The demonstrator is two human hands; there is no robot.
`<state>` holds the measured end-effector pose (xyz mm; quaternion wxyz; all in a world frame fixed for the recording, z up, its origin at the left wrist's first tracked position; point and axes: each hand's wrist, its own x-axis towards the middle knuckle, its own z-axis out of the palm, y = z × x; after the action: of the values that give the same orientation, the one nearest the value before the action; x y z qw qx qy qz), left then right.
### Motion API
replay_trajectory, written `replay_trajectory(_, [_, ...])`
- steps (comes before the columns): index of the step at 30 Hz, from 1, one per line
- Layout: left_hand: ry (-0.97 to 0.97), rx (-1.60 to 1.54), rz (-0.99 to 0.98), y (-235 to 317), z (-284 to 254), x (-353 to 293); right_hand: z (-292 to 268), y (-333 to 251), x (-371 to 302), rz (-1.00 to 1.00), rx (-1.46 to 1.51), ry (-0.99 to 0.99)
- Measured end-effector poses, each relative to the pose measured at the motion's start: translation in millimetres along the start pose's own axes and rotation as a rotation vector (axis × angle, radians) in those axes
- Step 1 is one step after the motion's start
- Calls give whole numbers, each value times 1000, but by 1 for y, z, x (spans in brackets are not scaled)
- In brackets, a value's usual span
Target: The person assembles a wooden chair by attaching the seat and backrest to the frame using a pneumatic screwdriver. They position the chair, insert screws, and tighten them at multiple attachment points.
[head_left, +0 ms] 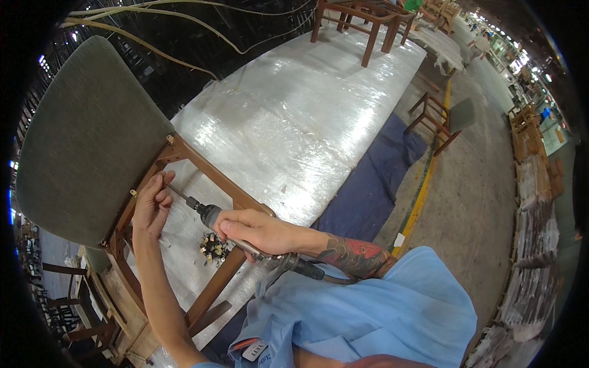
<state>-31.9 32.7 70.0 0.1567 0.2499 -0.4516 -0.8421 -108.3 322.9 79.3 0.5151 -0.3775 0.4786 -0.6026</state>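
A wooden chair frame [216, 173] with a grey upholstered backrest [92, 144] lies tipped over on the plastic-covered table. My right hand [261, 231] is wrapped round a power screwdriver [210, 214], whose long thin bit points left toward the rail beside the backrest. Close against that rail, my left hand [152, 206] has its fingers curled together at the bit's tip. Whatever small piece they pinch there is hidden. Brass-coloured brackets [170, 140] show where the backrest meets the frame. Under the tool, a heap of small metal hardware [215, 248] rests inside the frame.
Clear plastic film covers the work table [270, 122], with dark blue sheeting [362, 190] along its right side. Another wooden chair frame [368, 30] stands at the far end. On the floor to the right is a small chair [443, 119]. Pale hoses [153, 40] hang at upper left.
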Motion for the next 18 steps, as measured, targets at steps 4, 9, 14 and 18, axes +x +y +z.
replay_trajectory(4, [25,-50,-18,-2,14,5,-2,-5,-1,6,-1,37])
replay_trajectory(9, [-127,34,51,7,17,11,-9,-3,4,-75,32,14])
replay_trajectory(14, [-93,105,75,15,35,15,-17,-10,12,-128,-35,65])
replay_trajectory(18, [46,70,84,-1,21,53,-28,11,34,-324,-228,174])
